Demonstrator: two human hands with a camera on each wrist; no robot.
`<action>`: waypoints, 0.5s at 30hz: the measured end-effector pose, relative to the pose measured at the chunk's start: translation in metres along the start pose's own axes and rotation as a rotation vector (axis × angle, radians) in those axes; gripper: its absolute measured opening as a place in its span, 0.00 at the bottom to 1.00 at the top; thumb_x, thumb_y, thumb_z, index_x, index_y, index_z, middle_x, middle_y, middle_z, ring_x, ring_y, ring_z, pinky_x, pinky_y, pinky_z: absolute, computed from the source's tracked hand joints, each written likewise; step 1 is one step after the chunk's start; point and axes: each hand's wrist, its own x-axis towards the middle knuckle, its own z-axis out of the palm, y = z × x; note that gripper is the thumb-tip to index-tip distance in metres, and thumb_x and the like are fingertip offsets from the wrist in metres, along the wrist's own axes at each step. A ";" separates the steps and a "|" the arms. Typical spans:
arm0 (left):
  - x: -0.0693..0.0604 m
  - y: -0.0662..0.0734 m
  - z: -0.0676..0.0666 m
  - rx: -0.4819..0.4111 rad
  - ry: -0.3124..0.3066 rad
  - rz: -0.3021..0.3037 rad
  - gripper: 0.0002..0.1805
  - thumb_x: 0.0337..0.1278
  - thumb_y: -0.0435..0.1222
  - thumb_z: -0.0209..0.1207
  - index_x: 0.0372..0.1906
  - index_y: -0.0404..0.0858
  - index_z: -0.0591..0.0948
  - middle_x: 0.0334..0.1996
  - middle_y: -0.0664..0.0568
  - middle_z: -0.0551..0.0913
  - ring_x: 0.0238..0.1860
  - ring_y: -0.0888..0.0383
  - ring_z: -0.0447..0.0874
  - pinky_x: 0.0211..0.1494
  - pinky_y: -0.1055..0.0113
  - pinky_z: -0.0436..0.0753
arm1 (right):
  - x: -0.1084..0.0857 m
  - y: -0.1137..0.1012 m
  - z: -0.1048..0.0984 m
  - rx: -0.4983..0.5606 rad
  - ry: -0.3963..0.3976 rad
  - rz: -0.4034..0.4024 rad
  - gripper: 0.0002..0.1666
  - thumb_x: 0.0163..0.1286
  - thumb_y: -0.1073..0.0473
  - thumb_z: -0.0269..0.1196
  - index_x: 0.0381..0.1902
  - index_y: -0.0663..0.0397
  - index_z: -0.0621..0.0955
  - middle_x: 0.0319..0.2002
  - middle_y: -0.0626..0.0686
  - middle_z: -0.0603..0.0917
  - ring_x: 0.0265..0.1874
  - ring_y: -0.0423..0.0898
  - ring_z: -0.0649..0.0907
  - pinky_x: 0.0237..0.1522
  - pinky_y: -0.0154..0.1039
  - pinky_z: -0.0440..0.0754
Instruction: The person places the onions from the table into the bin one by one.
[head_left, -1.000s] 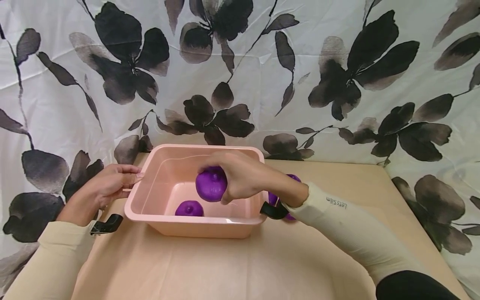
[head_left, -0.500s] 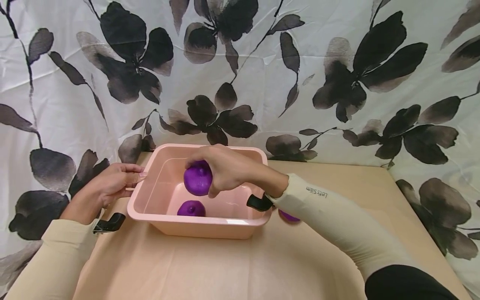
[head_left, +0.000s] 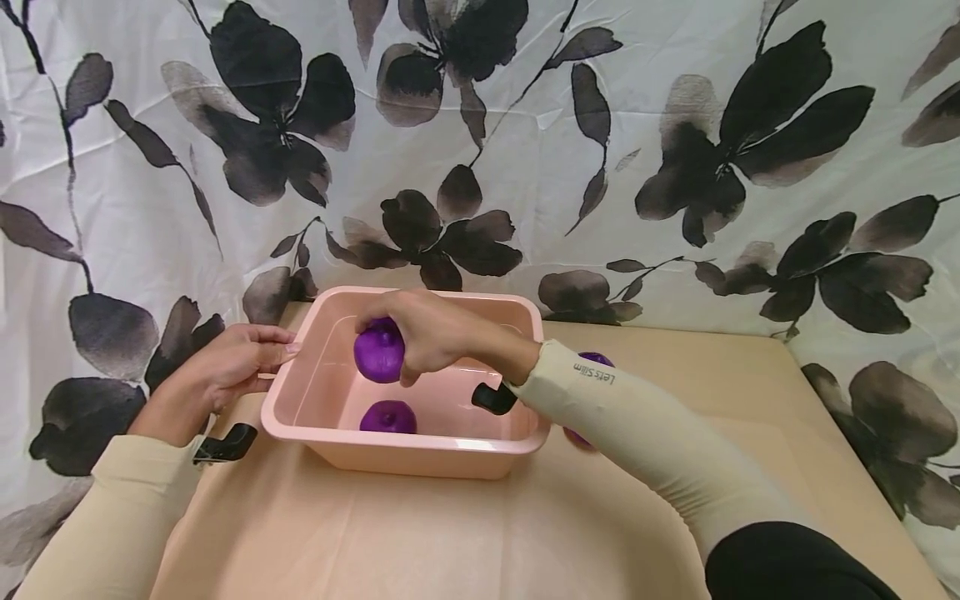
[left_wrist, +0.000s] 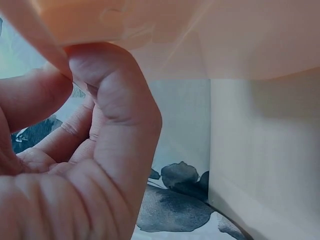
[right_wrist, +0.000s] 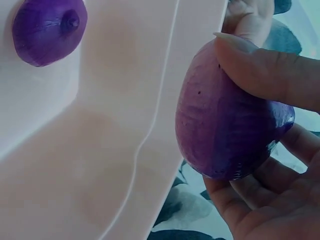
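A pink basin (head_left: 405,463) stands on the table. My left hand (head_left: 238,367) pinches its left rim between thumb and fingers; the left wrist view shows the thumb and forefinger (left_wrist: 117,95) on the rim. My right hand (head_left: 431,329) grips a purple onion-like ball (head_left: 378,353) over the basin's left part, fingers round it. In the right wrist view the held ball (right_wrist: 225,115) sits between thumb and fingers. Another purple ball (head_left: 387,417) lies in the basin below it, near the front wall.
Right of the basin, partly hidden by my right sleeve, purple shows at two spots on the table, one behind the sleeve (head_left: 597,359) and one in front (head_left: 579,440). A floral cloth (head_left: 585,167) hangs behind the beige table (head_left: 420,533).
My right hand has moved left over the basin with the purple ball. The left hand stays at the rim. The whole scene has shifted slightly right in the head view.
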 end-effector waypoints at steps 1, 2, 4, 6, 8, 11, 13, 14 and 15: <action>0.000 0.000 0.000 0.001 0.000 -0.002 0.08 0.75 0.34 0.57 0.53 0.40 0.75 0.34 0.63 0.85 0.38 0.66 0.87 0.43 0.66 0.89 | 0.002 0.001 0.001 -0.002 -0.002 0.000 0.41 0.40 0.68 0.82 0.57 0.49 0.83 0.52 0.48 0.86 0.52 0.43 0.82 0.55 0.34 0.80; 0.001 0.001 0.000 0.004 0.001 -0.004 0.09 0.75 0.34 0.57 0.54 0.40 0.75 0.34 0.63 0.85 0.38 0.66 0.87 0.44 0.66 0.89 | 0.004 0.002 0.002 -0.002 -0.005 -0.002 0.42 0.40 0.68 0.82 0.57 0.49 0.83 0.52 0.48 0.86 0.52 0.43 0.82 0.55 0.35 0.80; 0.001 0.001 0.000 0.004 0.002 -0.009 0.09 0.75 0.34 0.58 0.54 0.40 0.75 0.34 0.63 0.85 0.38 0.66 0.87 0.44 0.66 0.90 | 0.008 0.004 0.004 -0.008 -0.007 -0.013 0.42 0.40 0.69 0.81 0.58 0.49 0.83 0.53 0.48 0.86 0.52 0.44 0.81 0.56 0.35 0.80; 0.001 0.001 -0.001 0.007 0.005 -0.011 0.09 0.75 0.34 0.58 0.54 0.39 0.75 0.34 0.63 0.85 0.38 0.66 0.87 0.44 0.66 0.90 | 0.013 0.006 0.006 -0.013 -0.008 -0.025 0.43 0.40 0.69 0.81 0.58 0.49 0.83 0.54 0.48 0.86 0.53 0.44 0.81 0.56 0.35 0.79; 0.001 0.001 0.000 0.014 0.009 -0.008 0.09 0.75 0.34 0.58 0.54 0.39 0.76 0.34 0.63 0.85 0.38 0.66 0.87 0.44 0.66 0.90 | 0.018 0.008 0.009 -0.018 -0.008 -0.035 0.43 0.39 0.69 0.81 0.58 0.48 0.82 0.54 0.48 0.86 0.53 0.43 0.81 0.56 0.34 0.79; 0.000 0.000 0.000 0.014 0.011 -0.002 0.08 0.75 0.34 0.57 0.53 0.40 0.77 0.34 0.63 0.85 0.38 0.66 0.87 0.44 0.66 0.90 | 0.024 0.011 0.013 -0.021 -0.003 -0.055 0.43 0.39 0.69 0.81 0.58 0.48 0.83 0.54 0.47 0.86 0.53 0.43 0.81 0.56 0.34 0.78; 0.000 0.000 0.000 0.009 0.010 0.002 0.06 0.75 0.34 0.58 0.51 0.42 0.78 0.34 0.63 0.85 0.38 0.66 0.87 0.44 0.66 0.90 | 0.029 0.013 0.016 -0.020 0.000 -0.071 0.43 0.39 0.69 0.81 0.57 0.48 0.82 0.54 0.47 0.86 0.53 0.43 0.81 0.57 0.33 0.78; 0.000 0.000 0.000 0.001 0.008 0.003 0.05 0.75 0.34 0.58 0.50 0.42 0.78 0.34 0.63 0.85 0.38 0.66 0.87 0.44 0.66 0.90 | 0.031 0.014 0.017 -0.019 0.002 -0.078 0.43 0.39 0.69 0.82 0.58 0.48 0.82 0.55 0.47 0.85 0.53 0.43 0.81 0.57 0.33 0.77; 0.000 -0.001 0.000 -0.006 0.002 0.004 0.05 0.75 0.34 0.57 0.49 0.43 0.78 0.34 0.63 0.85 0.38 0.66 0.87 0.44 0.66 0.90 | 0.033 0.015 0.018 -0.011 0.002 -0.086 0.43 0.38 0.69 0.82 0.57 0.48 0.82 0.54 0.48 0.85 0.53 0.43 0.81 0.57 0.33 0.77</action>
